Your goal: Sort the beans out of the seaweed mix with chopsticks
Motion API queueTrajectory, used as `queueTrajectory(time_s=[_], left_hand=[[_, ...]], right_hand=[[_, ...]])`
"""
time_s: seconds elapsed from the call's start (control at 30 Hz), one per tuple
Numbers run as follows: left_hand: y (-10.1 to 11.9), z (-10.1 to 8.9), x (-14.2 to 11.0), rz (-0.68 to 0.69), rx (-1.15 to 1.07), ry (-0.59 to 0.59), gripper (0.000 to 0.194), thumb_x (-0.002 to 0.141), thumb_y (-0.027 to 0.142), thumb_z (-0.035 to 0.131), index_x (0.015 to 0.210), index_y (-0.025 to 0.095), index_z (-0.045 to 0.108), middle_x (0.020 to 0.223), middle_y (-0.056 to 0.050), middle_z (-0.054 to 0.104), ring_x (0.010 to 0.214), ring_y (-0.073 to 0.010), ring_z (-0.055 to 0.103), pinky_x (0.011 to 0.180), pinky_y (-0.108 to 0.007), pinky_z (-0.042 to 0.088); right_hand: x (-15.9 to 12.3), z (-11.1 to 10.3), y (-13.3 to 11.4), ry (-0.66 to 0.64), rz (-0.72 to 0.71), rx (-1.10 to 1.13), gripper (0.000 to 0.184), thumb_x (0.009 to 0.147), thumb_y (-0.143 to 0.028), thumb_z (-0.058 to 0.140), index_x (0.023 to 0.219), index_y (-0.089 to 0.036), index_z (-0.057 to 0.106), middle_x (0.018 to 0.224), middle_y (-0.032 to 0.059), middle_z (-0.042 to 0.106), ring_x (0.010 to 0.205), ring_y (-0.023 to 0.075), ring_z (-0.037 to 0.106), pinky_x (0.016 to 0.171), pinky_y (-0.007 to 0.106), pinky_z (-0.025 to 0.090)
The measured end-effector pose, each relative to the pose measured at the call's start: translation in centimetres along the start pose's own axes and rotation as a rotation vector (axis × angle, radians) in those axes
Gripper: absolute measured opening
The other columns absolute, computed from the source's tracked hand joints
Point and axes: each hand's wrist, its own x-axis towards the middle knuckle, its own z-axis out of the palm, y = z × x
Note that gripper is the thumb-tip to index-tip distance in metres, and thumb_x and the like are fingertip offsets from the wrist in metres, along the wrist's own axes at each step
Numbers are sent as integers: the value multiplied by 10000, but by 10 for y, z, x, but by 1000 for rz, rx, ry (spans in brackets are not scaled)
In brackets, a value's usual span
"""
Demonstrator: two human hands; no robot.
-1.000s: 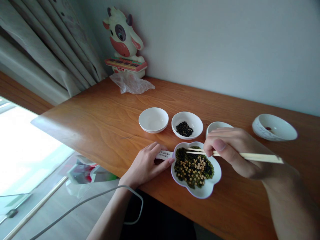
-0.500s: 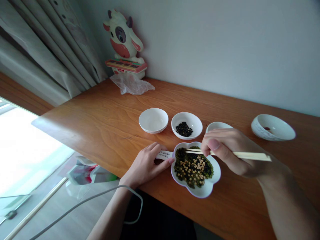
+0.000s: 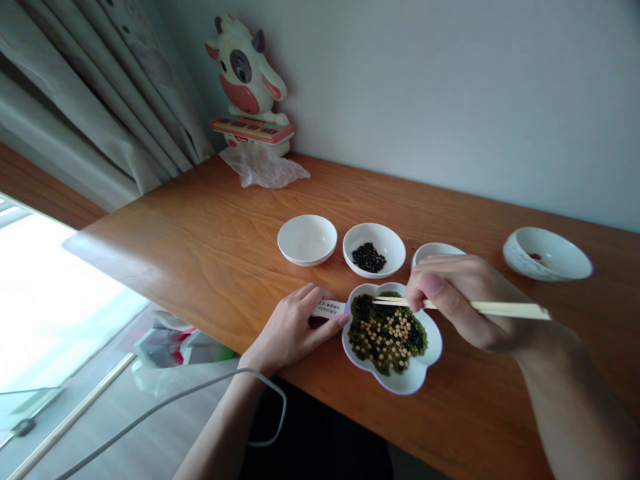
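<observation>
A white flower-shaped dish [image 3: 431, 337] with a lilac rim holds mixed green, black and pale yellow beans. My right hand [image 3: 457, 300] is closed round a pair of pale chopsticks [image 3: 510, 309], whose tips are among the dark beans at the dish's upper left. At the dish's left side rests my left hand [image 3: 295, 325], thumb against the rim and fingers curled by a white printed strip [image 3: 329, 309]. Behind the dish stands a white bowl [image 3: 353, 263] with black beans. Partly hidden behind my right hand is another white bowl [image 3: 436, 250].
A white bowl [image 3: 307, 240] with no visible contents stands left of the black-bean bowl. Farther right is a larger patterned bowl [image 3: 565, 260] with something small and brown inside. A cow toy keyboard [image 3: 253, 130] and plastic bag [image 3: 265, 168] lie at the back; a cable [image 3: 175, 399] crosses my left forearm.
My right hand and the chopsticks have shifted very slightly to the right. The tips are still among the beans, and my left hand stays at the dish.
</observation>
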Motion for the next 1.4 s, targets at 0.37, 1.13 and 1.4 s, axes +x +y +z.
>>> queueTrajectory(time_s=[0.37,1.13,1.4], left_hand=[[-1,-1,0,-2,29,-8,362,1017,570,622,1106,224,680,1005,-51,720,894,-221,719,800,-327,550],[2,0,1,-6,6,17,356,1003,567,646,1118,234,698,1040,-59,746,944,-239,740,815,-338,568],[3,0,1,-8,12,1,370,1012,581,626,1113,232,694,1037,-58,737,930,-235,732,822,-343,558]], right_hand=[[-3,-10,-6,-59,35,-34,511,1135,-410,328,756,-194,594,675,10,578,624,152,488,698,370,331],[-1,-3,-1,-70,27,-5,500,1137,-397,330,761,-184,582,679,3,584,621,137,490,694,350,343],[-1,-2,0,-57,49,12,491,1131,-413,353,785,-182,614,690,11,610,627,144,517,695,359,349]])
